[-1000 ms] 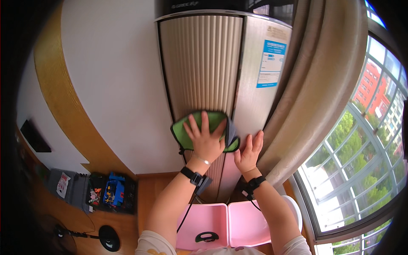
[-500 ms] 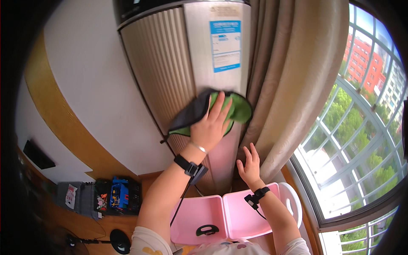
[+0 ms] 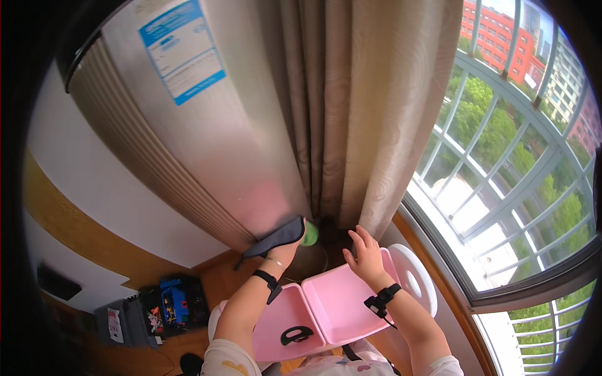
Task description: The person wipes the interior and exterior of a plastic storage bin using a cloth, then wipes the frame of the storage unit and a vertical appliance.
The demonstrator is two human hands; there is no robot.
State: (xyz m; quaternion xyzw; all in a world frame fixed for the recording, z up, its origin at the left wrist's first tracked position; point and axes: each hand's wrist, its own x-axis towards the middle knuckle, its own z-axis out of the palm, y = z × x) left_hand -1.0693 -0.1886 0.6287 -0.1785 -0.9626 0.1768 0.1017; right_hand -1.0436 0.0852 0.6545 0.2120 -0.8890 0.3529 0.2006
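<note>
My left hand (image 3: pixel 286 251) is low on the front of a tall, silver floor-standing air conditioner (image 3: pixel 207 135), holding a dark grey and green cleaning cloth (image 3: pixel 273 239) against its lower part. The cloth covers most of the fingers, and a green part shows beyond the hand. My right hand (image 3: pixel 365 257) is raised with its fingers apart and holds nothing. It hovers over the far rim of a pink two-compartment tub (image 3: pixel 342 304), near the lower end of a beige curtain (image 3: pixel 392 125).
A black and dark green oval object (image 3: pixel 296 335) lies in the tub's left compartment. A white handle-like part (image 3: pixel 421 279) stands at its right. Barred windows (image 3: pixel 508 144) line the right side. An open toolbox (image 3: pixel 172 304) with blue items sits on the floor at left.
My left hand has brought the cloth down the air conditioner's front from mid-height to near its base. The view has swung right and down. My right hand stays raised and empty.
</note>
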